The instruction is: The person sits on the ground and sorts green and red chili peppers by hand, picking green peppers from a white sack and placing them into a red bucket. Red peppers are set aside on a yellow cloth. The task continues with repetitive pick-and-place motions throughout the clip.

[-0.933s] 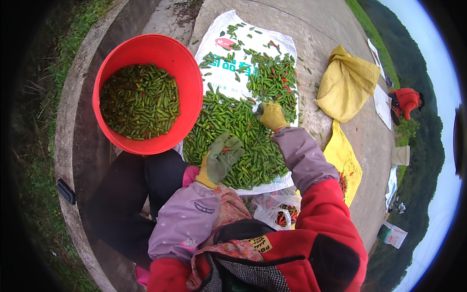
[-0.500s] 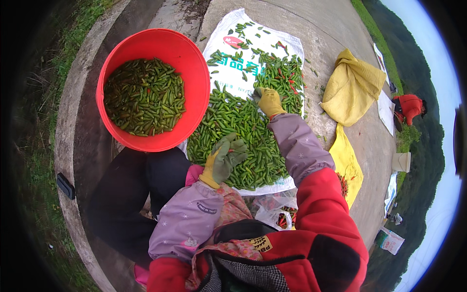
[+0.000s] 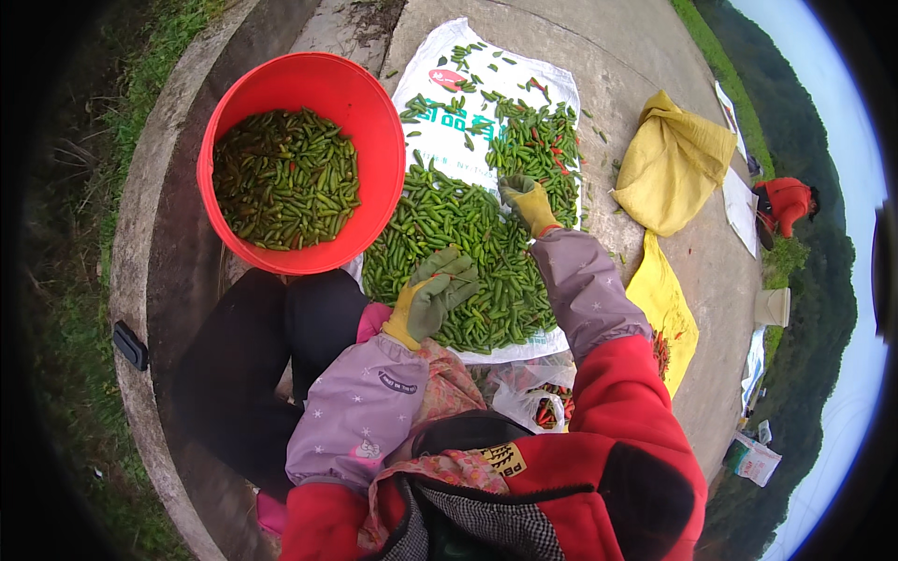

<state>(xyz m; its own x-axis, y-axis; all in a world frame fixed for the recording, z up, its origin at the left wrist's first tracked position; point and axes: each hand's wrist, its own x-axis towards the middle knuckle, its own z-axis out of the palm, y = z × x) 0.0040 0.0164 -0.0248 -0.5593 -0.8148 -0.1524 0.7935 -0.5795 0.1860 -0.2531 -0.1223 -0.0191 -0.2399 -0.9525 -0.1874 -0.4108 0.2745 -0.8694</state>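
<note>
Green chili peppers (image 3: 468, 248) lie heaped on a white woven sack (image 3: 449, 150) spread over the ground, with a few red ones mixed in. My left hand (image 3: 438, 294), in a grey-green and yellow glove, hovers over the near-left part of the heap. Its palm is turned up and cupped, and a thin reddish chili pepper appears to lie across the fingers. My right hand (image 3: 528, 201), gloved alike, reaches into the far part of the heap with bent fingers; what the fingertips grip is hidden. A red bucket (image 3: 374, 140) of green chili peppers stands at the left.
A yellow sack (image 3: 673, 159) stands at the right, with a brighter yellow sack (image 3: 664, 290) holding red peppers nearer. Close to my lap is a plastic bag (image 3: 524, 397) with red peppers. A person in red (image 3: 786, 208) crouches farther right. A concrete curb (image 3: 140, 280) runs along the left.
My right hand has shifted slightly right and nearer over the heap. My left hand has moved a little, its fingers angled more outward. The view has shifted slightly.
</note>
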